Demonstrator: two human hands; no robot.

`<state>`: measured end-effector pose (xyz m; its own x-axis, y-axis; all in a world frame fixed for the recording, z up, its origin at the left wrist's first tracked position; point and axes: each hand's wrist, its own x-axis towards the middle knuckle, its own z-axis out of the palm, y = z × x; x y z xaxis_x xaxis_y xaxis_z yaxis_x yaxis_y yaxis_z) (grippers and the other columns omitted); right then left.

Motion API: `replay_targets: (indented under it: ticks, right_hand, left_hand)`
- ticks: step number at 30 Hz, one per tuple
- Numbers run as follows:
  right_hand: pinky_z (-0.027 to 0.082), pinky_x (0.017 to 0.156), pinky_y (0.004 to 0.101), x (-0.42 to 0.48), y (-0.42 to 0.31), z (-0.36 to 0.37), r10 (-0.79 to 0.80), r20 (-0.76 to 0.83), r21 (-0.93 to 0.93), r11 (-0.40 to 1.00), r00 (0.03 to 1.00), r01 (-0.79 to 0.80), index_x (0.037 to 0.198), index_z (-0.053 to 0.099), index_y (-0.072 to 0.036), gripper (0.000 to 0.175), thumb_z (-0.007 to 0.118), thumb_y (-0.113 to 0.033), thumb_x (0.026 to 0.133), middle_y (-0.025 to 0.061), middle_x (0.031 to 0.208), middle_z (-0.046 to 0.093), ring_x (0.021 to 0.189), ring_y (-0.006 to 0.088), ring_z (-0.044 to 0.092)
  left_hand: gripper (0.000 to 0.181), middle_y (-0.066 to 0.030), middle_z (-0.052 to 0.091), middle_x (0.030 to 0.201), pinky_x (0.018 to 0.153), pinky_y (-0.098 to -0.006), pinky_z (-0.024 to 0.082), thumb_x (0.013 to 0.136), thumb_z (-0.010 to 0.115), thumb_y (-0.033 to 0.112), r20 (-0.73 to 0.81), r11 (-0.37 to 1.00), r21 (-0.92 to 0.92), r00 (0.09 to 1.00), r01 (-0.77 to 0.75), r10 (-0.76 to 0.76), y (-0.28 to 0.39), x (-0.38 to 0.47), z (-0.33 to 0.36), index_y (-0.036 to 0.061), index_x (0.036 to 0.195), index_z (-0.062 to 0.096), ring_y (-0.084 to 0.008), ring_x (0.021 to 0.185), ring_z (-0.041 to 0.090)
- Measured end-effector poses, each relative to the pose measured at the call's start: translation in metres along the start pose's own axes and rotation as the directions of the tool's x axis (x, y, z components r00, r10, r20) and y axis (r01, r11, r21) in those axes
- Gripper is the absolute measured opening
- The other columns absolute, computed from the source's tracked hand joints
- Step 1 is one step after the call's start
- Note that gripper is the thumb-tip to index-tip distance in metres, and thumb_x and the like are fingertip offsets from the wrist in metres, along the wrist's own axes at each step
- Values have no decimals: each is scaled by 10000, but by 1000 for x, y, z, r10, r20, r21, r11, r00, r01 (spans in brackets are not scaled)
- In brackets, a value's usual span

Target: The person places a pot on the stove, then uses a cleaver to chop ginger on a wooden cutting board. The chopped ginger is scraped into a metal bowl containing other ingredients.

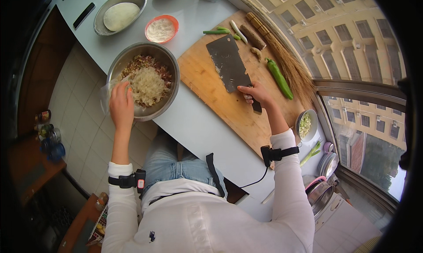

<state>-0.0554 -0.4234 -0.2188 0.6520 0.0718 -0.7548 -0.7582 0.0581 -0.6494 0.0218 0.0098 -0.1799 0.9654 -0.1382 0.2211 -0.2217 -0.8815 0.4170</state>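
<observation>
My right hand [256,95] grips the dark handle of a kitchen cleaver [229,63]. The broad blade lies over a wooden cutting board [211,94], with pale scraps stuck along its edge. My left hand [121,102] is at the left rim of a stainless steel mixing bowl [176,82], fingers curled around thin clear plastic [105,96]. Whether those fingers also press the rim is hard to see. Inside the bowl, a pale shredded heap [150,86] rests on a reddish chopped mixture [142,63].
Beyond the bowl are a flour bowl [161,30], dough [121,16] in a metal basin, and a phone [84,15]. The board's window side carries a straw whisk broom [281,51], a green pepper [279,79], ginger [256,53] and scallion pieces [218,31]. Chopped scallions fill a bowl [305,125].
</observation>
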Motion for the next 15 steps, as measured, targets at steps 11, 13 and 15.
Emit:
replay_targets:
  ticks: [11,13,15]
  right_hand:
    - [368,435,256,6,4,24,75,220,-323,946,973,0,752,567,-50,232,675,-233,846,-14,565,489,466,81,459]
    - [371,437,248,-7,11,28,65,243,-310,951,968,14,759,567,-54,224,671,-233,845,-16,586,498,473,76,459]
    - [372,436,245,-20,19,32,79,258,-316,949,963,6,767,568,-55,214,669,-227,845,-14,595,501,475,77,459]
  left_hand:
    - [244,-121,562,1177,895,-365,435,928,511,171,0,999,33,999,34,-34,1,-7,-3,60,1134,579,-299,1080,549]
    - [233,-118,574,1136,878,-391,440,902,532,153,-16,999,35,1000,20,-20,3,-9,-3,60,1110,579,-313,1040,556]
    - [229,-116,580,1120,869,-404,443,889,541,143,-17,1000,11,1000,16,-15,5,-11,-2,58,1098,578,-322,1022,560]
